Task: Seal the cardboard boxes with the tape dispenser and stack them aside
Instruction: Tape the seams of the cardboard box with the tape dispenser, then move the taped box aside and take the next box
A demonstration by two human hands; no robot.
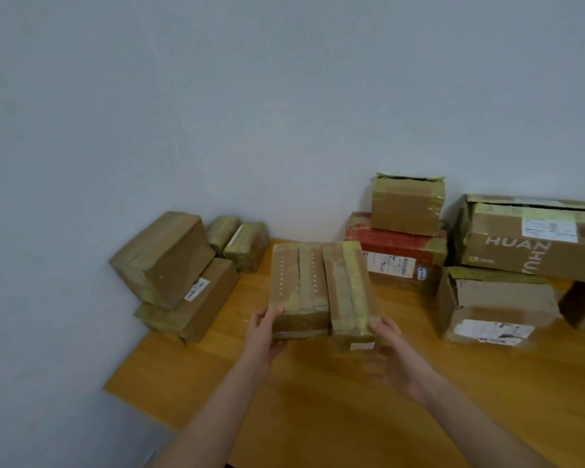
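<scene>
Two taped cardboard boxes lie side by side in the middle of the wooden table (318,400). The left box (299,282) has rows of white dots on top; the right box (350,285) is wrapped in yellowish tape. My left hand (262,336) grips the near left corner of the left box. My right hand (390,352) holds the near right end of the right box, thumb on its top edge. No tape dispenser is in view.
A pile of taped boxes (169,265) leans against the wall at the table's left end. At the back right stand a red box (395,251) with a small box (407,204) on it, a long printed box (534,238) and a torn box (497,309).
</scene>
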